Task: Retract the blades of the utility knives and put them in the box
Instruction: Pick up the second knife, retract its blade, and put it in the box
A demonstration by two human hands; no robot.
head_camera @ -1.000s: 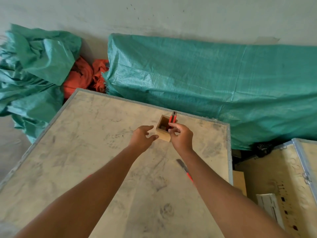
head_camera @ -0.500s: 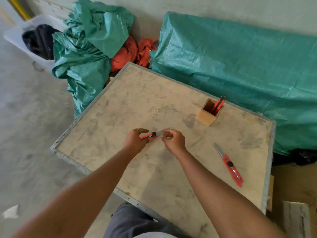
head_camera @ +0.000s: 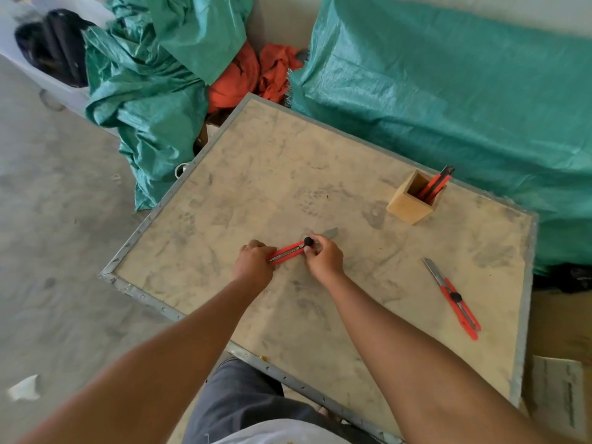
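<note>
Both hands hold a red utility knife (head_camera: 290,250) just above the middle of the wooden crate top (head_camera: 243,187). My left hand (head_camera: 254,262) grips its handle end. My right hand (head_camera: 323,256) pinches around the black slider knob, and the grey blade tip pokes out past its fingers. A small wooden box (head_camera: 408,205) stands at the far right of the crate top with red knives (head_camera: 435,185) upright in it. Another red utility knife (head_camera: 453,296) lies flat at the right, blade extended toward the box.
Green tarpaulin (head_camera: 448,91) covers bulky goods behind the crate, with more crumpled tarp (head_camera: 150,91) and orange cloth (head_camera: 253,75) at the back left. Bare concrete floor (head_camera: 57,251) lies to the left. Cardboard (head_camera: 560,331) sits low at the right.
A second ago my right hand was at the wooden box with a knife. Both hands have since come to the middle of the crate top and taken up another knife.
</note>
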